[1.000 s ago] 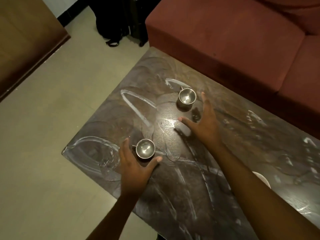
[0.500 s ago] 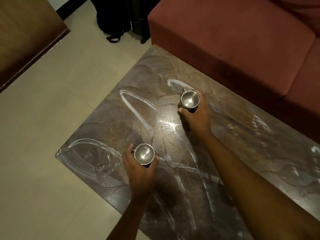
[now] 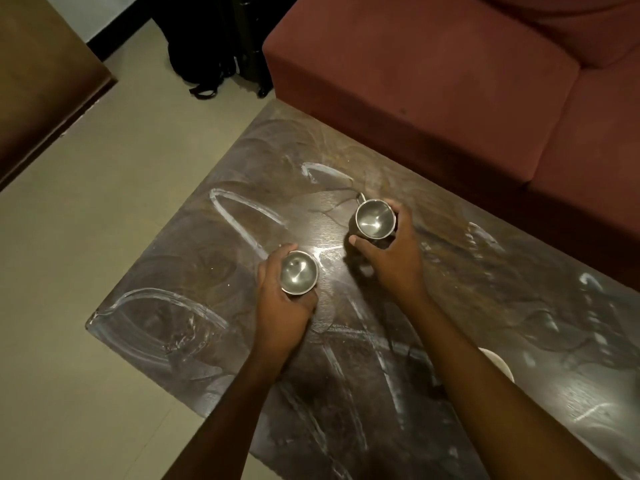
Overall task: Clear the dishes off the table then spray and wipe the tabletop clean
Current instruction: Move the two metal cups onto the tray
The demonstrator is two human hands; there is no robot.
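Note:
Two small steel cups are held above a dark, smeared tabletop (image 3: 214, 271). My left hand (image 3: 280, 313) wraps around the nearer steel cup (image 3: 299, 277), whose mouth faces up. My right hand (image 3: 391, 258) grips the farther steel cup (image 3: 374, 218), which has a thin handle sticking out to the upper left. Both cups look empty. White streaks and swirls cover the table surface. A white dish (image 3: 498, 363) shows partly from behind my right forearm.
A dark red sofa (image 3: 433, 74) runs along the table's far side. Black bags (image 3: 207, 46) sit on the beige floor (image 3: 86, 237) beyond the table's corner. A brown wooden panel (image 3: 38, 81) stands at the upper left.
Both hands went from open beside the cups to closed around them. The cups have risen off the table and the left one moved toward the centre.

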